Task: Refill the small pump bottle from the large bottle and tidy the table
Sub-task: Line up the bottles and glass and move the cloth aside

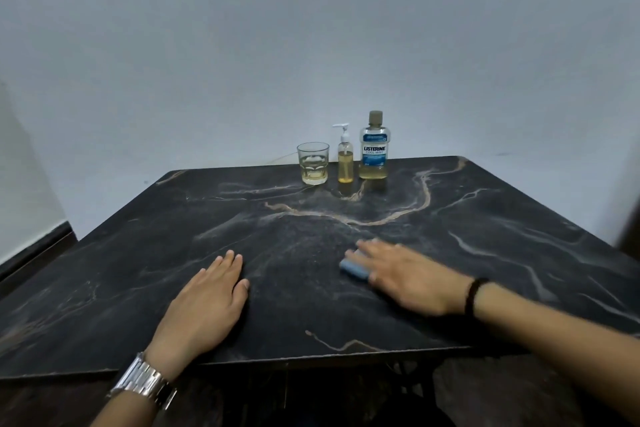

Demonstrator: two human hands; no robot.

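Observation:
A small pump bottle [345,163] with yellow liquid and a white pump stands at the table's far edge. To its right stands the large capped Listerine bottle [373,149], with a little yellow liquid at its bottom. My right hand [405,276] lies flat and blurred on a blue cloth or sponge [354,269], pressing it onto the tabletop. Flat on the table [277,253] to the left rests my left hand [207,302], fingers together and holding nothing.
A clear glass [312,163] with some yellowish liquid stands left of the pump bottle. The dark marble table has its near edge just under my wrists. A pale wall runs behind it. A dark vertical edge [632,229] shows at far right.

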